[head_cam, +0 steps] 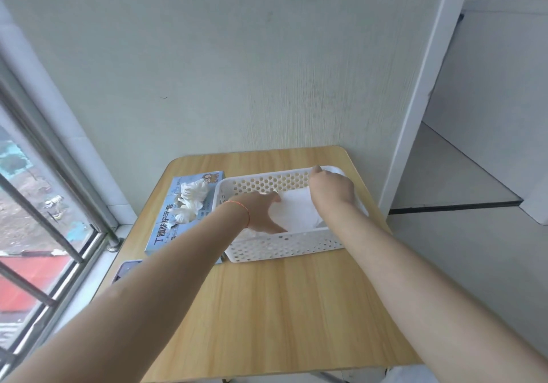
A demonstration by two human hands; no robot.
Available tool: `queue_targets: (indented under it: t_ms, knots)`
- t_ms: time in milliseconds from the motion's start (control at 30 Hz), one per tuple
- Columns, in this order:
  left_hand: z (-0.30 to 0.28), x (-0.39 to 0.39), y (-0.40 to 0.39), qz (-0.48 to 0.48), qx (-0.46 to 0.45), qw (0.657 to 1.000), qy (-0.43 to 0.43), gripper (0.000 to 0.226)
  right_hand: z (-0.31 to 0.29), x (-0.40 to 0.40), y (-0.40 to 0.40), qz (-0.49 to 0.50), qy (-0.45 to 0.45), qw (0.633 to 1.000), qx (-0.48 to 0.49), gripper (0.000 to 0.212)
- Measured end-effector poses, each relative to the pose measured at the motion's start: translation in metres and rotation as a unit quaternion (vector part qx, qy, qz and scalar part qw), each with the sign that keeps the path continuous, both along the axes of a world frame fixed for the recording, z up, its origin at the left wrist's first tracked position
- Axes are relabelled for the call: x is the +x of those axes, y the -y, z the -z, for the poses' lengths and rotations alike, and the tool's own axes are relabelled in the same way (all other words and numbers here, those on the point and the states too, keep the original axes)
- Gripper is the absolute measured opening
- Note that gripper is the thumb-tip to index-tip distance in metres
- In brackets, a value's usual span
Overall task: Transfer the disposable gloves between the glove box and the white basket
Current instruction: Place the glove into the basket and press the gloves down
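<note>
left hand [262, 212] on gloves [299, 213] in basket [281, 247]

Daylight is coming in from the window [35, 204] on the left, lighting the scene evenly and fairly brightly; shadows are staying soft and faint on the table [281, 308]; no harsh glare showing; wide-angle lens is bending the edges; the whole frame is looking slightly soft, forearms blurring near the bottom.
</note>
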State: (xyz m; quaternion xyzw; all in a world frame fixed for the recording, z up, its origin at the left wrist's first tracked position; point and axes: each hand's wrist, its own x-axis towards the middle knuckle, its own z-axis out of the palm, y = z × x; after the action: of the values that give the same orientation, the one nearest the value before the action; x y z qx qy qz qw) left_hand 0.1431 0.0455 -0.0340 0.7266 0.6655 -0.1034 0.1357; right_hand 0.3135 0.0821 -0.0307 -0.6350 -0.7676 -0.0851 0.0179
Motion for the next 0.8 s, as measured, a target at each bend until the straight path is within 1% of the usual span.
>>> queue_targets:
  t_ms: [133, 200, 233, 267, 333, 367, 433, 467, 533, 600, 667, 733, 800]
  knots:
    - [0.01, -0.002, 0.003, -0.007, -0.006, 0.998, 0.059, 0.077, -0.004, -0.002, 0.005, -0.005, 0.018, 1.0, 0.021, 0.046]
    - [0.006, -0.002, 0.004, -0.012, 0.031, 0.996, 0.087, 0.077, -0.006, -0.003, 0.007, -0.006, 0.014, 0.999, 0.033, 0.043]
    - [0.001, -0.006, 0.005, -0.018, 0.071, 0.992, 0.101, 0.07, -0.008, -0.006, 0.008, -0.011, 0.006, 0.999, 0.039, 0.041]
    - [-0.005, -0.01, 0.007, -0.026, 0.124, 0.986, 0.11, 0.058, -0.011, -0.009, 0.01, -0.017, -0.006, 0.999, 0.044, 0.039]
    - [-0.018, -0.022, 0.012, -0.052, 0.242, 0.959, 0.14, 0.027, -0.018, -0.019, 0.011, -0.041, -0.027, 0.997, 0.051, 0.035]
    - [-0.025, -0.03, 0.016, -0.069, 0.291, 0.941, 0.16, 0.018, -0.02, -0.027, 0.011, -0.06, -0.039, 0.996, 0.051, 0.03]
    - [-0.034, -0.049, 0.023, -0.113, 0.363, 0.907, 0.18, 0.012, -0.02, -0.045, 0.011, -0.101, -0.093, 0.99, 0.037, 0.013]
    - [-0.036, -0.063, 0.027, -0.144, 0.382, 0.895, 0.181, 0.011, -0.02, -0.059, 0.012, -0.119, -0.144, 0.982, 0.016, 0.009]
    - [-0.036, -0.094, 0.033, -0.205, 0.382, 0.883, 0.18, 0.011, -0.019, -0.087, 0.016, -0.131, -0.231, 0.963, -0.053, 0.018]
    - [-0.03, -0.124, 0.04, -0.255, 0.343, 0.885, 0.187, 0.012, -0.02, -0.115, 0.022, -0.142, -0.271, 0.947, -0.101, 0.023]
    - [-0.022, -0.147, 0.047, -0.281, 0.3, 0.884, 0.221, 0.015, -0.021, -0.137, 0.028, -0.151, -0.291, 0.939, -0.103, 0.02]
    - [-0.014, -0.16, 0.055, -0.291, 0.273, 0.877, 0.269, 0.016, -0.021, -0.152, 0.031, -0.157, -0.314, 0.932, -0.091, 0.011]
    - [-0.009, -0.171, 0.063, -0.288, 0.259, 0.868, 0.31, 0.015, -0.021, -0.168, 0.033, -0.18, -0.322, 0.925, -0.091, 0.012]
